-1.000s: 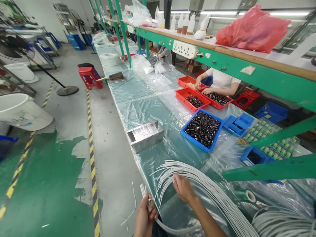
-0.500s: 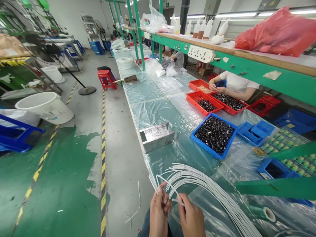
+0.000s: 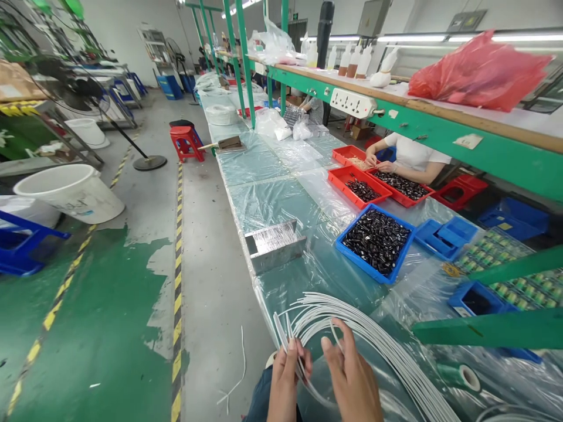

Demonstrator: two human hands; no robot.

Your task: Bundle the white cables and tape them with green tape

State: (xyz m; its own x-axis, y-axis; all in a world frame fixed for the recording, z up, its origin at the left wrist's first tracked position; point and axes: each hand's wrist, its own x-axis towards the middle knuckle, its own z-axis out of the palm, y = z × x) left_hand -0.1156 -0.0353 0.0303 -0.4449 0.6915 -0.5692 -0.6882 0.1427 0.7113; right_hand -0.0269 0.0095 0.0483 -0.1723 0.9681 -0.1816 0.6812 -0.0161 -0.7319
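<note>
At the bottom edge, about 6 o'clock in the view, a small bunch of thin white plastic-sheathed wires [image 3: 285, 335] stands pinched in the left hand [image 3: 285, 381], its fingers curled tight around the lower part while the cut ends stick up past the fingertips. Just beside it, at its 3 o'clock, the right hand [image 3: 352, 381] has thumb and fingers loosely bent, tips touching single strands; whether it truly grips one I cannot tell. Those strands belong to a long curved bundle of white wires [image 3: 378, 340] lying on the clear plastic sheet over the green workbench [image 3: 264, 199] and sweeping away toward 4 o'clock. At 12 o'clock from the hands sits a shiny metal channel block [image 3: 275, 243]; at 1 o'clock, a blue plastic tray of small black parts [image 3: 376, 241]. Farther along at 1 o'clock are red plastic trays of dark parts [image 3: 360, 189], where another person in a white shirt [image 3: 416, 155] has both hands at work. A roll of green tape [image 3: 460, 375] lies at 3 o'clock, and a loose white wire scrap [image 3: 240, 375] on the grey floor at 9 o'clock.
</note>
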